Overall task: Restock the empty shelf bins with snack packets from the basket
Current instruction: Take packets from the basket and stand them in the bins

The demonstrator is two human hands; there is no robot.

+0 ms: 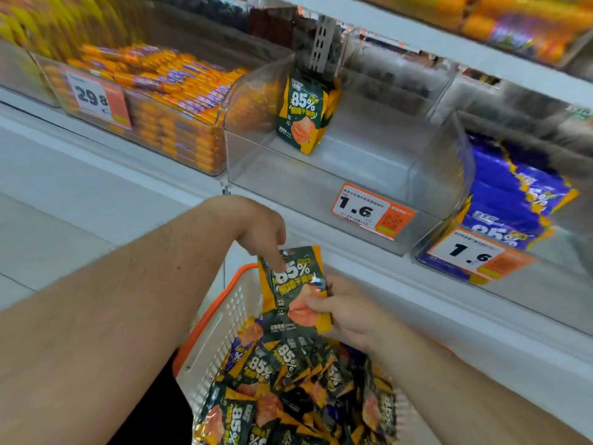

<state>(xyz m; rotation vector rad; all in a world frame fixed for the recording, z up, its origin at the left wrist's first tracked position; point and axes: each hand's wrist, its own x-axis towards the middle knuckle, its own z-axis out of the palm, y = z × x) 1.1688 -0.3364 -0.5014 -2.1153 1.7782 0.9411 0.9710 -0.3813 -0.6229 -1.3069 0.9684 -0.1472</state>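
A white basket with an orange rim sits below the shelf, piled with several dark green and orange snack packets. Above the pile, one packet is held upright by both hands. My left hand touches its upper left part with downward-pointing fingers. My right hand pinches its lower right edge between thumb and fingers. The clear shelf bin straight ahead holds a single upright packet of the same kind near its back left.
A price tag reading 1.6 hangs on the bin's front. The left bin is full of orange sausage sticks; the right bin holds purple packets. A white shelf ledge runs below the bins.
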